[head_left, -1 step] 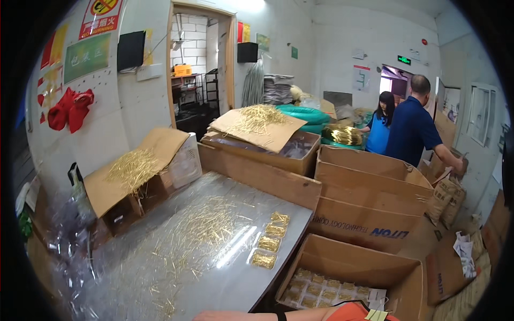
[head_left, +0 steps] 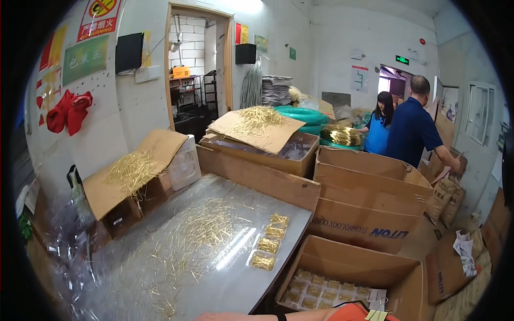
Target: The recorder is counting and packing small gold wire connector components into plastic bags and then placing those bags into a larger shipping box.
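Note:
Only a thin strip of an arm shows along the bottom edge, with an orange sleeve and a dark wristband. It looks like my right hand, lying flat at the table's near edge, and its fingers are cut off. My left hand is out of the picture. On the plastic-covered metal table lie many loose thin gold pins. Several small clear packets of gold pins sit in a row near its right edge. An open cardboard box to the right holds more such packets.
Cardboard flaps piled with gold pins lie on boxes at left and at the back. Large cardboard boxes stand to the right. Two people work at the far right. A doorway opens behind.

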{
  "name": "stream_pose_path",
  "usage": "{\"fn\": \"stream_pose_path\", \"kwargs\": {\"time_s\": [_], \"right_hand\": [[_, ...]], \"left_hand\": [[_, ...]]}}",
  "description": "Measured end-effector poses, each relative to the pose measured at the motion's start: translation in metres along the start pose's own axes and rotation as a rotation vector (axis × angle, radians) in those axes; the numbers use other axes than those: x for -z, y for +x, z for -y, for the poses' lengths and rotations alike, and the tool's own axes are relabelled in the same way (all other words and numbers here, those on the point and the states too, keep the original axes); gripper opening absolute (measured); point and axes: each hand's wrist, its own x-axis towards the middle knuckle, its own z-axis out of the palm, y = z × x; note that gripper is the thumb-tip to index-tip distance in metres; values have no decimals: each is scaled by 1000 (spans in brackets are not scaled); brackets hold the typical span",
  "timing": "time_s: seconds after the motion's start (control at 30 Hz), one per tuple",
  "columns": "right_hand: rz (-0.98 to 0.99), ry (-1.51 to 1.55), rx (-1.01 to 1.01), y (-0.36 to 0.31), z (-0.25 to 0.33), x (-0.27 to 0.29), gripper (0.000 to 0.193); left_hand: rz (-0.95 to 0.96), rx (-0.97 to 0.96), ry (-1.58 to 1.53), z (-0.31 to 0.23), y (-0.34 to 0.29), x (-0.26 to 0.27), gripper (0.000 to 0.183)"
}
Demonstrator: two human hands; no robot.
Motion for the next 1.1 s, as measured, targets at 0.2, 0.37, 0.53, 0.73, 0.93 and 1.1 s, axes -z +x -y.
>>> {"fn": "stream_pose_path", "kwargs": {"time_s": [0.2,0.37,0.53,0.73,0.93,1.1], "right_hand": [[-21,29,87,19,11,-7,41],[65,64,16,16,12,0,35],[-30,131,44,22,7,-15,28],[-50,150,-4,7,1,-18,37],[-22,118,7,1,-14,-32,61],[39,369,-52,18,-1,-17,42]], "left_hand": [[-160,-137,307,-4,-35,23,47],[-189,-264,403,6,-32,10,37],[-255,128,373,-40,-36,2,44],[-466,42,550,-28,-35,-20,48],[-524,55,410,-31,-41,-24,43],[-517,68,40,-34,-39,-42,32]]}}
